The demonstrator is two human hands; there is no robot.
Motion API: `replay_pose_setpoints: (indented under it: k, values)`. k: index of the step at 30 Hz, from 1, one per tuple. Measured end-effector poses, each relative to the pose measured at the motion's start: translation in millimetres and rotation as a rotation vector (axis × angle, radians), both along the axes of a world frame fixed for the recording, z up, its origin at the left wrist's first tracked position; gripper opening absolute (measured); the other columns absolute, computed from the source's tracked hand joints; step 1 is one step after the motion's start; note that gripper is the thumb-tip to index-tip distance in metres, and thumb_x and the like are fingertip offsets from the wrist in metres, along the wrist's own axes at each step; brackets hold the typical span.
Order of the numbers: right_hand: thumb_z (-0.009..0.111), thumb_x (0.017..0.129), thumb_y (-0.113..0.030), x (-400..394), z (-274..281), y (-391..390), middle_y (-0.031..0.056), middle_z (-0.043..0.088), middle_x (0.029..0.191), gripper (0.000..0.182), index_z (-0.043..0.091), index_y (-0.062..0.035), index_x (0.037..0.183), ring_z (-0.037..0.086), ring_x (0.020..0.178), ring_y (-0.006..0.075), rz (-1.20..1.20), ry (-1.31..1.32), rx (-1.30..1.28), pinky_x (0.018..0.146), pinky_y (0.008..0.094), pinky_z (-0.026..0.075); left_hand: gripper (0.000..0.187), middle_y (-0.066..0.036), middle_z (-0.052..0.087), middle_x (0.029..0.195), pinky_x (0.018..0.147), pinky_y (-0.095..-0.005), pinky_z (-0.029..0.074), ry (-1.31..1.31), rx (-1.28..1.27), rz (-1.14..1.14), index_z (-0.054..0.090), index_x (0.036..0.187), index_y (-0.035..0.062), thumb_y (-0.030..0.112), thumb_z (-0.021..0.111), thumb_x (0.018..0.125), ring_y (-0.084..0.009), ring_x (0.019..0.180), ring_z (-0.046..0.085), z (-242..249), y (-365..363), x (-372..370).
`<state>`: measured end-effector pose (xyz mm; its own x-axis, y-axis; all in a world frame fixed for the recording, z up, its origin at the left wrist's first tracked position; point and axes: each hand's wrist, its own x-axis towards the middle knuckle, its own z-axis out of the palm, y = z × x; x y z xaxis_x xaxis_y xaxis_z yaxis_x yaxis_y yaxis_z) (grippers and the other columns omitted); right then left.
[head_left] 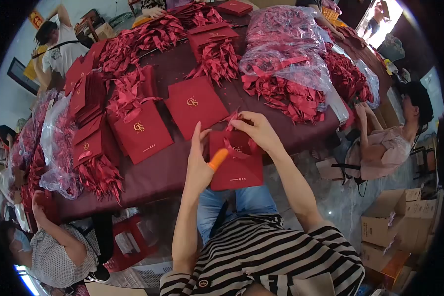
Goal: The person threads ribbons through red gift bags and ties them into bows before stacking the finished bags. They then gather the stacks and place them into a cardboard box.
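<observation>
A red paper gift bag (pixel 237 173) with a gold monogram is upright in front of my lap. My left hand (pixel 202 158) grips its left side, an orange finger cot (pixel 218 159) on the thumb; the fingers behind are partly hidden. At the bag's top, my right hand (pixel 254 130) pinches the red ribbon (pixel 231 122), part of which loops down over the front. Just beyond my hands, a flat red bag (pixel 196 106) lies on the dark red tablecloth (pixel 148 190). To its left rests another monogrammed red bag (pixel 142 132).
Stacked ribboned bags (pixel 91 143) cover the table's left side. Plastic-wrapped bags (pixel 286 54) are piled at the right. Co-workers sit at the left and right (pixel 387 143); another person stands at the far left. Cardboard boxes (pixel 392 227) and a red crate (pixel 128 244) are on the floor.
</observation>
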<state>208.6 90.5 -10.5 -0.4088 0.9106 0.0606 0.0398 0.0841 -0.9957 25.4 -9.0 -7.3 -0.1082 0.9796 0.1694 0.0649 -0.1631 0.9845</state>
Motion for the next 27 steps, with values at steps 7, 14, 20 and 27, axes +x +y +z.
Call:
replay_pose_setpoints:
  k: [7, 14, 20, 27]
  values:
    - [0.066, 0.092, -0.019, 14, 15, -2, -0.0022, 0.064, 0.080, 0.019, 0.069, -0.0002, 0.094, 0.059, 0.072, 0.0081, -0.142, 0.127, 0.048, 0.065, 0.0240, 0.046, 0.097, -0.017, 0.027, 0.157, 0.115, -0.0333, 0.025, 0.186, -0.184, -0.195, 0.013, 0.158, 0.0125, -0.009, 0.069, 0.081, -0.0253, 0.144, 0.027, 16, -13, -3]
    - [0.065, 0.094, -0.021, 38, 37, 2, -0.0010, 0.066, 0.088, 0.021, 0.067, -0.0058, 0.109, 0.059, 0.076, 0.0057, -0.090, 0.180, -0.155, 0.066, 0.0205, 0.048, 0.098, -0.015, 0.018, 0.162, 0.121, -0.0361, 0.005, -0.119, -0.154, -0.274, 0.021, 0.154, 0.0004, -0.002, 0.073, 0.071, -0.0242, 0.151, 0.008, 40, -12, -30]
    - [0.057, 0.096, -0.009, 82, 7, 17, 0.0029, 0.067, 0.093, 0.017, 0.065, -0.0023, 0.109, 0.062, 0.082, 0.0081, -0.414, 0.001, 0.115, 0.068, 0.0231, 0.051, 0.081, -0.013, 0.026, 0.159, 0.121, -0.0346, 0.012, -0.291, 0.175, 0.203, 0.030, 0.151, 0.0005, -0.007, 0.059, 0.076, -0.0225, 0.149, 0.018, 90, -1, -131]
    - [0.062, 0.090, -0.008, 81, 10, 32, 0.0052, 0.066, 0.092, 0.014, 0.068, -0.0078, 0.103, 0.065, 0.079, 0.0191, -0.503, -0.613, 0.642, 0.069, 0.0296, 0.052, 0.074, -0.019, 0.029, 0.155, 0.116, -0.0451, 0.025, 1.001, 0.117, 0.608, 0.033, 0.152, 0.0141, 0.007, 0.065, 0.086, -0.0372, 0.142, 0.028, 54, 4, -171]
